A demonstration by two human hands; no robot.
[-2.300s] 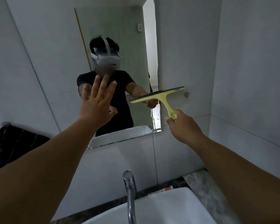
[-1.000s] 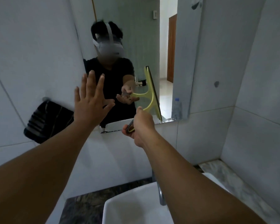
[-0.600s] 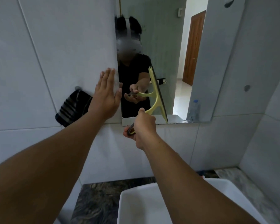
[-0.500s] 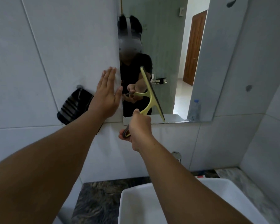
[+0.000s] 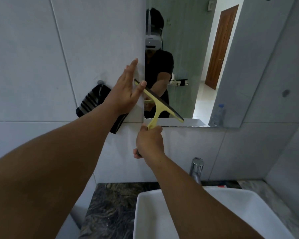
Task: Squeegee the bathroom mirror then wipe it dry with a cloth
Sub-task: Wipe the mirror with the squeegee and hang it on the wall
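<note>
The wall mirror (image 5: 188, 57) fills the upper middle, its left edge beside a white tiled wall. A yellow squeegee (image 5: 160, 102) with a dark rubber blade lies tilted across the mirror's lower left corner. My right hand (image 5: 149, 140) is closed around its handle just below the mirror's bottom edge. My left hand (image 5: 128, 90) is flat with fingers straight on the tile by the mirror's left edge, its thumb over the blade's upper end. A black cloth with white stripes (image 5: 91, 102) hangs on a wall hook to the left, partly hidden by my left forearm.
A white basin (image 5: 231, 213) sits below, with a chrome tap (image 5: 196, 168) behind it. Dark marbled counter (image 5: 110, 204) lies to the basin's left. A tiled side wall closes the right. The mirror reflects a person, a wooden door and a plastic bottle (image 5: 218, 114).
The view has swung right to left across the mirror. My right hand turned the squeegee from level to tilted and brought it to the lower left corner; my left hand shifted onto the tile beside the mirror.
</note>
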